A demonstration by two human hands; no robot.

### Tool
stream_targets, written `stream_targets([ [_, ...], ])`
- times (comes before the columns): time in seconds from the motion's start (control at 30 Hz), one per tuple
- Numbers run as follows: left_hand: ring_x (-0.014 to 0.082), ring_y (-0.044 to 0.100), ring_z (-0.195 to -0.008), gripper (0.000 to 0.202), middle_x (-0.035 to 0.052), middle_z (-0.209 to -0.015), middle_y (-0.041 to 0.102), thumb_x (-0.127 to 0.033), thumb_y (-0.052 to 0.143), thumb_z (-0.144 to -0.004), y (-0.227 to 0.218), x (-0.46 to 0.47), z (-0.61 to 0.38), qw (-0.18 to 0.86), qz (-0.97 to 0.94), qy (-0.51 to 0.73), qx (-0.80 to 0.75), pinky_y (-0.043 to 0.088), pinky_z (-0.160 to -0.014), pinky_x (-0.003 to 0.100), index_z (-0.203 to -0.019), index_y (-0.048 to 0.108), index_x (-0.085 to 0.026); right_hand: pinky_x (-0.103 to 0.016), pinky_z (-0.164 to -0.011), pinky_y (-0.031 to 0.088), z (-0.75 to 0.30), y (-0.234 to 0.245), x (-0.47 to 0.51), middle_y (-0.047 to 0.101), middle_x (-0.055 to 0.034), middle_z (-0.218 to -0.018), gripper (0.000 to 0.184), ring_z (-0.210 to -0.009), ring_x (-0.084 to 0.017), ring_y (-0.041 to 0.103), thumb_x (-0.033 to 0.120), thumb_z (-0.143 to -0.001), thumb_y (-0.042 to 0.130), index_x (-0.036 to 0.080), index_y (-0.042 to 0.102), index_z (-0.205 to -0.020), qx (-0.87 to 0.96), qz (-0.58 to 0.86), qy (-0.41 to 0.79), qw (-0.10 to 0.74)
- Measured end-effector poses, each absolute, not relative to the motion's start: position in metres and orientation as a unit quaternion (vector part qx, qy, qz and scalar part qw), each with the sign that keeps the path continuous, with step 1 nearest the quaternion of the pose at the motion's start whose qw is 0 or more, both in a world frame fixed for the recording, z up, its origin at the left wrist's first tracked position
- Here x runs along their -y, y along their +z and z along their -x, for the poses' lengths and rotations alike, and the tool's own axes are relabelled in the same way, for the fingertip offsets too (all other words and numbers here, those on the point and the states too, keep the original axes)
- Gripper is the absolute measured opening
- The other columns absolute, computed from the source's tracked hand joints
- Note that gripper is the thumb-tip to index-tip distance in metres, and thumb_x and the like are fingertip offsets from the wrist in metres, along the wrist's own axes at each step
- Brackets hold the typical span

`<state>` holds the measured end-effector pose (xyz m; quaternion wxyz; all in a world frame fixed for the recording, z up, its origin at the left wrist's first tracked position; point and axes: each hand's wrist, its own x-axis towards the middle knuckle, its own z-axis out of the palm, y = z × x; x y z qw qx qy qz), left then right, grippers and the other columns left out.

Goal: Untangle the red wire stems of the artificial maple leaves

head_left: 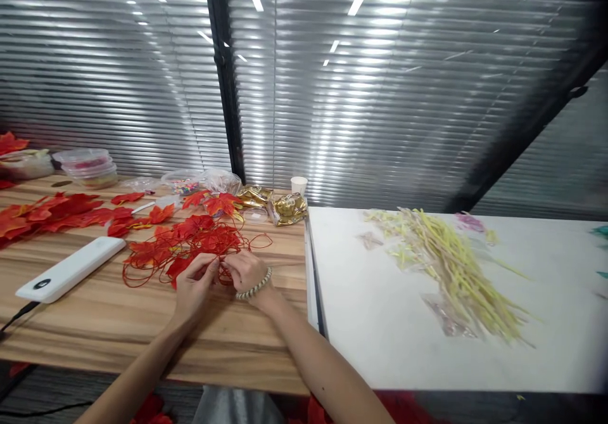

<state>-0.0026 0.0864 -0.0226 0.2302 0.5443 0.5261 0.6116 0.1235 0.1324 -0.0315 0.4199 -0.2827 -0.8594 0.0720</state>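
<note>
Pinch: While our left hand (196, 282) and right hand (247, 272) are pinching red cord (223, 240), we're risking knots.
Leaves (192, 225): snags at eleven o'clock could be causing them.

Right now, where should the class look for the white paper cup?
In the head view, the white paper cup stands at the back right corner of the wooden table, just behind the right-hand gold packet, with the blinds behind it.

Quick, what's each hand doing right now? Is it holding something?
Left hand: closed in a pinch, apparently holding red cord.
Right hand: curled close by; whether it grips the cord can't be told.
</note>
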Motion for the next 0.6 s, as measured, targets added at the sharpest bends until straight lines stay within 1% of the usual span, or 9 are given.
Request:
stream_targets([
  [0.1,0.0118,0.044,-0.049,0.021,-0.0037,-0.057,0.049,-0.04,0.055,-0.078,-0.025,-0.091,0.008,0.22,-0.476,0.672,-0.523,0.036,-0.046,0.023,-0.077,0.056,-0.02,-0.028,-0.071,0.044,-0.125,-0.03,-0.131,0.067,-0.0047,-0.079,0.025,-0.074,-0.017,0.056,0.019,-0.09,0.04,0.018,0.063,-0.083,0.804,0.306,0.116,0.497],
  [0.17,0.0118,0.047,-0.053,0.022,-0.0017,-0.067,0.052,-0.042,0.048,-0.082,-0.026,-0.094,0.013,0.187,-0.419,0.724,-0.515,0.04,-0.05,0.023,-0.078,0.05,-0.021,-0.029,-0.073,0.044,-0.127,-0.028,-0.132,0.067,-0.0058,-0.079,0.029,-0.076,-0.017,0.058,0.024,-0.092,0.035,0.017,0.062,-0.082,0.736,0.337,0.165,0.563],
  [0.23,0.0122,0.05,-0.058,0.023,0.0008,-0.079,0.053,-0.043,0.04,-0.086,-0.025,-0.096,0.018,0.138,-0.381,0.757,-0.512,0.044,-0.056,0.025,-0.082,0.045,-0.021,-0.029,-0.072,0.046,-0.129,-0.027,-0.134,0.067,-0.006,-0.078,0.033,-0.075,-0.017,0.06,0.029,-0.093,0.031,0.017,0.059,-0.081,0.648,0.374,0.235,0.62],
  [0.27,0.0127,0.052,-0.061,0.021,0.0016,-0.083,0.053,-0.043,0.04,-0.086,-0.025,-0.096,0.019,0.116,-0.367,0.767,-0.513,0.046,-0.06,0.027,-0.084,0.043,-0.022,-0.028,-0.07,0.046,-0.13,-0.026,-0.135,0.066,-0.0057,-0.076,0.035,-0.073,-0.016,0.061,0.031,-0.094,0.029,0.017,0.057,-0.08,0.604,0.389,0.274,0.64],
  [0.33,0.0153,0.055,-0.073,0.021,0.0037,-0.091,0.054,-0.04,0.047,-0.084,-0.024,-0.095,0.018,0.063,-0.37,0.763,-0.526,0.048,-0.068,0.03,-0.092,0.043,-0.022,-0.027,-0.067,0.047,-0.13,-0.027,-0.137,0.066,-0.005,-0.072,0.036,-0.068,-0.016,0.062,0.036,-0.094,0.027,0.017,0.054,-0.079,0.54,0.404,0.336,0.658],
  [0.4,0.0193,0.056,-0.09,0.028,0.0071,-0.102,0.055,-0.035,0.056,-0.079,-0.025,-0.092,0.013,0.001,-0.445,0.711,-0.545,0.047,-0.078,0.034,-0.101,0.045,-0.02,-0.026,-0.064,0.048,-0.129,-0.028,-0.139,0.064,-0.0044,-0.069,0.037,-0.065,-0.015,0.061,0.04,-0.093,0.028,0.018,0.052,-0.077,0.532,0.397,0.365,0.653],
  [0.47,0.0225,0.052,-0.105,0.038,0.0102,-0.114,0.054,-0.031,0.058,-0.078,-0.027,-0.09,0.006,-0.039,-0.577,0.61,-0.541,0.043,-0.089,0.038,-0.112,0.046,-0.019,-0.025,-0.062,0.047,-0.127,-0.03,-0.138,0.063,-0.0033,-0.066,0.037,-0.062,-0.015,0.06,0.041,-0.092,0.029,0.018,0.052,-0.075,0.572,0.373,0.365,0.633],
  [0.53,0.0231,0.05,-0.113,0.047,0.0118,-0.122,0.052,-0.027,0.055,-0.079,-0.032,-0.091,0.001,-0.029,-0.705,0.495,-0.507,0.039,-0.096,0.039,-0.124,0.04,-0.019,-0.025,-0.06,0.045,-0.125,-0.03,-0.135,0.062,-0.0026,-0.066,0.035,-0.061,-0.014,0.058,0.041,-0.091,0.032,0.018,0.053,-0.073,0.63,0.351,0.336,0.606],
  [0.6,0.0231,0.05,-0.114,0.056,0.0128,-0.127,0.051,-0.024,0.052,-0.08,-0.038,-0.096,-0.001,0.008,-0.778,0.407,-0.479,0.04,-0.095,0.039,-0.132,0.032,-0.019,-0.024,-0.06,0.044,-0.124,-0.03,-0.132,0.06,-0.002,-0.064,0.035,-0.06,-0.014,0.056,0.039,-0.09,0.035,0.018,0.054,-0.07,0.673,0.343,0.3,0.583],
])
